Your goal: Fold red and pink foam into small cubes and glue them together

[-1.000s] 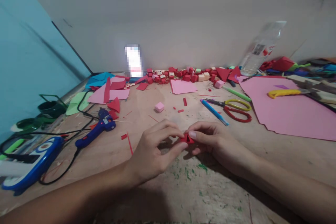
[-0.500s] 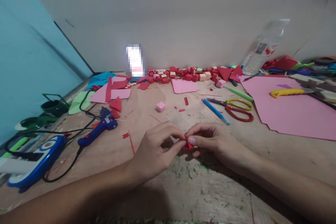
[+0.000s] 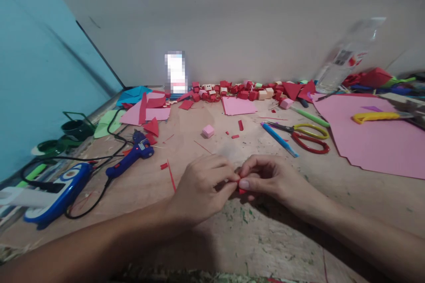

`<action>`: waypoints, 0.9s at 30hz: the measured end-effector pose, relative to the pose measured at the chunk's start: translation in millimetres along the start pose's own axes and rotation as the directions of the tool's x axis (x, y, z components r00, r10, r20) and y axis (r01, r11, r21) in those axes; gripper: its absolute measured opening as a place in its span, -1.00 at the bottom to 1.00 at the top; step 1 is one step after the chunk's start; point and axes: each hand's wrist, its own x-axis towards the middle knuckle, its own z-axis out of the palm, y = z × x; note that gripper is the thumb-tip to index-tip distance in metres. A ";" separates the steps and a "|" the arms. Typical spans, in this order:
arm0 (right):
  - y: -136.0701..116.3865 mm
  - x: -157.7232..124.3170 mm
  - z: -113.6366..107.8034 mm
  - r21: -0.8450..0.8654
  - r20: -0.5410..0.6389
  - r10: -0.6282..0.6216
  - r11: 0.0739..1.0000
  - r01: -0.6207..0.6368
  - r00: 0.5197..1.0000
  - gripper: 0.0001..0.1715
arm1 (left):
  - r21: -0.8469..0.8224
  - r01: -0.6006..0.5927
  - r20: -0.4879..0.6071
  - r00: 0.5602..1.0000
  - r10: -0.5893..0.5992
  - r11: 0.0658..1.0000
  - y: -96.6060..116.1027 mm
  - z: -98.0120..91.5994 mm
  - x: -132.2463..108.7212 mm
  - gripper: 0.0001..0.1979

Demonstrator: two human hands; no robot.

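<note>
My left hand and my right hand meet fingertip to fingertip over the wooden table. Between them they pinch a small red foam piece, mostly hidden by the fingers. Both hands have their fingers curled and pressed on it. A single pink foam cube lies just beyond the hands.
A blue glue gun with its black cord lies to the left. Scissors, a blue pen and a large pink sheet lie to the right. A row of small red cubes, a lit phone and a plastic bottle stand by the wall.
The fingers of both hands have closed tighter on the red piece, which shows less than before. The view has shifted slightly left and down.
</note>
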 end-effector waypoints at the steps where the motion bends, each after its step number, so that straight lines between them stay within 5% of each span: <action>1: 0.5 0.2 -0.6 0.010 -0.002 0.001 1.000 -0.001 1.000 -0.54 | -0.008 0.006 0.000 1.000 -0.006 1.000 0.1 -0.3 0.3 -0.86; 8: 0.2 -1.4 -3.7 0.105 -0.030 0.036 0.994 -0.032 0.999 -0.56 | -0.003 0.013 0.038 0.999 -0.013 1.000 0.2 -2.6 2.6 -0.88; 18: -0.1 -1.3 -3.1 0.004 0.018 -0.017 1.000 0.017 1.000 -0.57 | 0.098 -0.117 0.062 0.992 0.112 0.988 -0.1 -3.3 1.0 -0.83; 27: -0.5 -4.4 -4.9 0.084 0.035 0.016 0.996 -0.019 0.999 -0.62 | 0.125 -0.063 0.021 0.998 0.061 0.990 -1.4 -2.6 1.5 -0.89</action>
